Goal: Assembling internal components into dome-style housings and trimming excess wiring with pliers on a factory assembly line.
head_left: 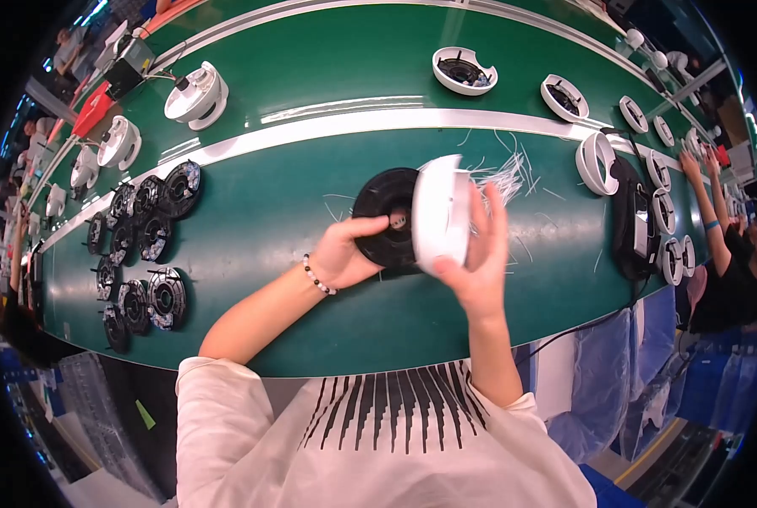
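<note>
Over the middle of the green bench, my left hand [346, 251] grips a round black disc-shaped part [384, 193], its thumb lying across the face near the centre hole. My right hand [482, 254] is closed round a white curved plastic housing [437, 212], smeared a little by motion. The housing is tilted on edge and overlaps the right side of the black disc; whether the two touch I cannot tell. Behind my right hand lies a loose bunch of thin white strips [503, 179], like cable ties.
Several black discs with parts on them [167, 298] lie at the left. White housings [597, 163] and a black case [635, 220] stand at the right. Beyond a metal rail, a green belt [327, 63] carries more white units [465, 71]. Another person's arms [715, 229] reach in at far right.
</note>
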